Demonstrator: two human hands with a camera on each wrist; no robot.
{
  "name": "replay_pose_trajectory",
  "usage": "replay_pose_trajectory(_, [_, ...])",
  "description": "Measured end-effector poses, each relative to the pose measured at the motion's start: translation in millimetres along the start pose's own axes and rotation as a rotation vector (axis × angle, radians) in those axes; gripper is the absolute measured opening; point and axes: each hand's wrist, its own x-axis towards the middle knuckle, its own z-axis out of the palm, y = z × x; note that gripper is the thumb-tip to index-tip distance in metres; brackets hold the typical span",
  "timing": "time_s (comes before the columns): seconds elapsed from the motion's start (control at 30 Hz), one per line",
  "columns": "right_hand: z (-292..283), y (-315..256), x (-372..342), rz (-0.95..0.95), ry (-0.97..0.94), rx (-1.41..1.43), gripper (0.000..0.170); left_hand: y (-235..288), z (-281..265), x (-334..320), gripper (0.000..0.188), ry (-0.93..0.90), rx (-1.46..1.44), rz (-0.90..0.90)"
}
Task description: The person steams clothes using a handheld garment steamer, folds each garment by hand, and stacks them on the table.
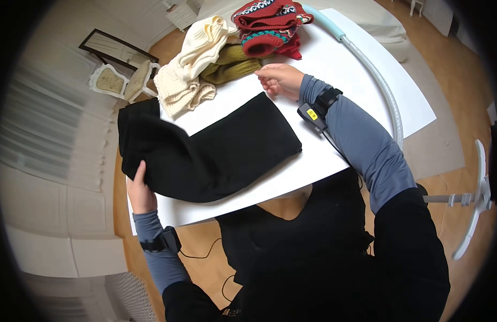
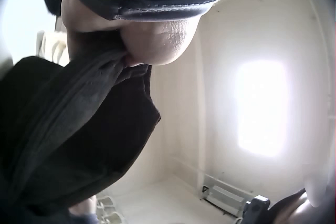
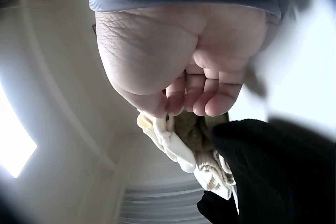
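A folded black garment [image 1: 237, 145] lies across the white table, its left part bunched and raised. My left hand [image 1: 141, 190] grips its left edge, with the thumb over the cloth and the other fingers hidden beneath. In the left wrist view, black fabric [image 2: 105, 129] hangs from the left hand [image 2: 157, 40]. Just beyond the garment's upper right corner is my right hand [image 1: 280, 80], apart from the cloth. The right wrist view shows that hand [image 3: 173, 56] with loosely bent fingers and nothing held, near the black cloth [image 3: 273, 166].
Toward the far side of the table [image 1: 414, 115] lie a cream knit [image 1: 200, 51], an olive knit [image 1: 235, 64] and a red patterned knit [image 1: 264, 29]. A clear, ribbed hose [image 1: 374, 70] with a light blue end runs along the right side.
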Motion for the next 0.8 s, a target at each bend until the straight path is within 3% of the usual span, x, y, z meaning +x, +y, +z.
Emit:
replay_pose_trajectory(0.07, [-0.7, 1.6, 2.1, 0.033, -0.027, -0.031, 0.021, -18.5, -33.7, -6.0, 0.051, 0.073, 0.290, 0.051])
replay_pose_trajectory(0.17, [-0.2, -0.1, 1.1, 0.047, -0.065, -0.077, 0.021, -38.6, -73.2, -17.4, 0.088, 0.240, 1.104, -0.052])
replay_pose_trajectory(0.2, [1.9, -1.6, -1.1, 0.033, -0.068, -0.101, 0.020, -40.0, -76.9, -18.1, 0.100, 0.208, 1.131, 0.049])
replay_pose_trajectory(0.23, [1.9, 0.2, -1.0, 0.037, -0.083, -0.101, 0.020, -40.2, -81.5, -19.1, 0.100, 0.222, 1.134, 0.043])
replay_pose_trajectory(0.33, [8.8, -3.8, -3.2, 0.003, -0.069, -0.361, 0.026, -32.8, -75.1, -4.4, 0.104, 0.027, 1.113, 0.180])
replay_pose_trajectory(0.37, [8.5, -6.8, -2.9, 0.012, -0.113, -0.508, 0.033, -28.4, -66.5, -2.2, 0.095, -0.037, 1.011, 0.172])
replay_pose_trajectory(0.43, [12.6, -3.4, -6.5, -0.105, -0.256, -0.644, 0.039, -23.3, -65.1, 12.0, 0.074, -0.298, 1.193, 0.230])
replay_pose_trajectory(0.47, [11.3, -4.3, -11.1, -0.068, -0.312, -0.707, 0.044, -25.7, -69.4, 15.9, 0.074, -0.291, 1.189, 0.237])
replay_pose_trajectory(0.5, [15.7, -7.7, -13.8, -0.168, -0.376, -0.915, 0.041, -26.3, -68.6, 20.0, 0.060, -0.357, 1.113, 0.204])
replay_pose_trajectory(0.53, [17.5, -13.0, -17.5, -0.122, -0.391, -0.992, 0.039, -27.8, -67.1, 23.8, 0.048, -0.424, 1.035, 0.171])
replay_pose_trajectory(0.57, [19.8, -18.7, -22.0, -0.073, -0.404, -1.068, 0.038, -25.6, -69.1, 24.3, 0.048, -0.426, 1.028, 0.179])
replay_pose_trajectory(0.6, [17.6, -18.8, -23.6, -0.056, -0.397, -0.940, 0.033, -4.5, -53.1, 15.9, 0.041, -0.449, 1.032, -0.003])
replay_pose_trajectory(0.67, [6.7, -29.2, -24.9, -0.013, -0.382, -1.012, 0.032, 16.8, -41.5, 9.8, 0.030, -0.491, 0.943, -0.305])
replay_pose_trajectory(0.7, [3.0, -37.9, -27.5, 0.028, -0.373, -1.081, 0.031, 21.5, -43.3, 11.1, 0.030, -0.490, 0.935, -0.302])
replay_pose_trajectory(0.77, [-2.7, -54.4, -37.2, 0.127, -0.306, -1.056, 0.029, 27.4, -51.0, 19.3, 0.029, -0.663, 0.760, -0.310])
replay_pose_trajectory(0.8, [-7.3, -58.4, -41.1, 0.174, -0.275, -1.037, 0.028, 24.9, -54.6, 25.0, 0.030, -0.631, 0.653, -0.366])
